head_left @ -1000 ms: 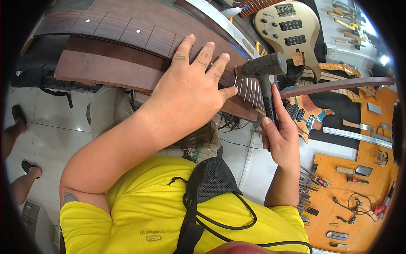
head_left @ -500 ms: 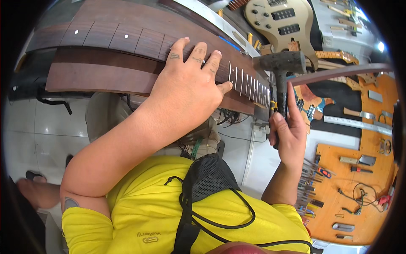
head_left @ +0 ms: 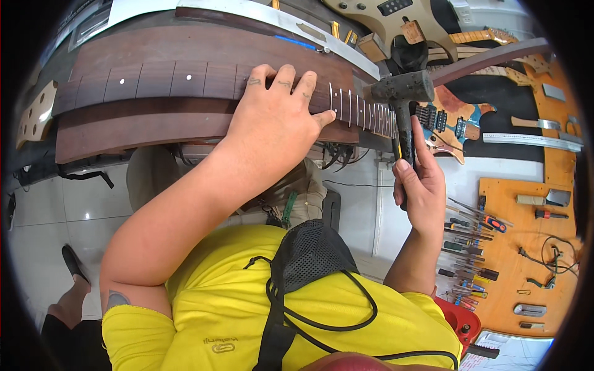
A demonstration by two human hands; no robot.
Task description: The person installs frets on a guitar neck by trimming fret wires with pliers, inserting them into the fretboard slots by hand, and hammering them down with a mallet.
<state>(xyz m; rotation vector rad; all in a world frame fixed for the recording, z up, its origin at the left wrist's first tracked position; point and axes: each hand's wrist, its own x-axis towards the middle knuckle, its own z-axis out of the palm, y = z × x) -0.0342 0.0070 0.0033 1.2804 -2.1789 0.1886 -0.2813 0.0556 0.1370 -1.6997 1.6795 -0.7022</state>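
Observation:
My left hand lies over a long dark wood fretboard, fingers spread on it. Its thumb tip rests beside a silver fret. Several frets cross the board to the right of this hand; toward the left there are thin slots and white dot inlays. My right hand is closed round the handle of a black mallet, held upright with its head just beyond the fretted end. A yellow and black item beside the handle cannot be made out. Beneath the fretboard is a wider brown board.
Behind lie a cream guitar body, a blue and orange guitar and a curved-looking brown strip. Files and drivers line an orange tool board at right. A headstock is at far left; a person's leg shows lower left.
The view has shifted, showing more of the bench's left end. The mallet head is slightly lower relative to the fretboard. My left hand stays on the board.

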